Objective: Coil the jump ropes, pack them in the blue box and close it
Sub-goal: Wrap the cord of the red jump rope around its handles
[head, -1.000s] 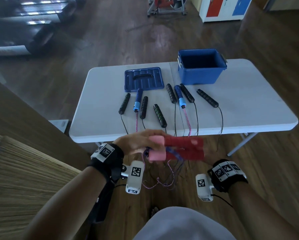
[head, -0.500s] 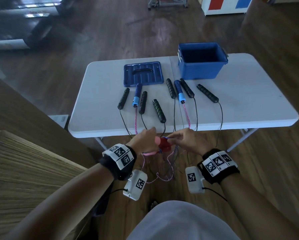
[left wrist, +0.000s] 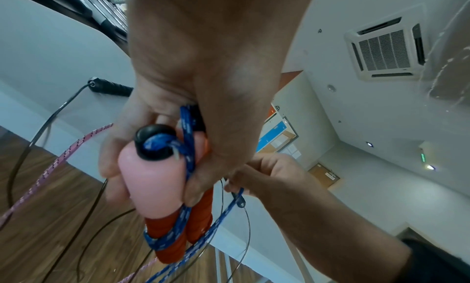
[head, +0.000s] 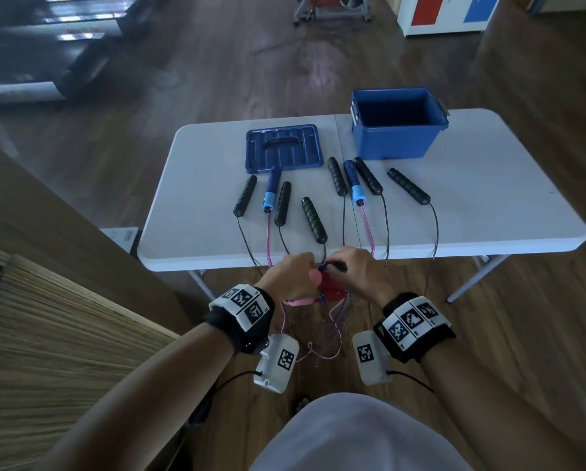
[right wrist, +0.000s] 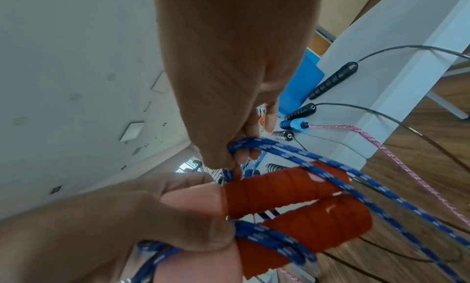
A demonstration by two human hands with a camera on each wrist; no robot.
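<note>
A gym or activity room. A white folding desk (head: 196,171) is standing on a dark wood-plank floor (head: 189,73). Dark exercise equipment (head: 81,56) is lying at the far left, and a metal-framed machine (head: 332,8) is standing at the far middle. A white locker unit with red and blue doors (head: 444,11) is standing at the far right. A ceiling cassette air-conditioning vent (left wrist: 386,48) and recessed square ceiling lights (right wrist: 132,130) are showing overhead in the wrist views. Several jump ropes (head: 313,219) are lying on the desk, cords hanging over its near edge.
</note>
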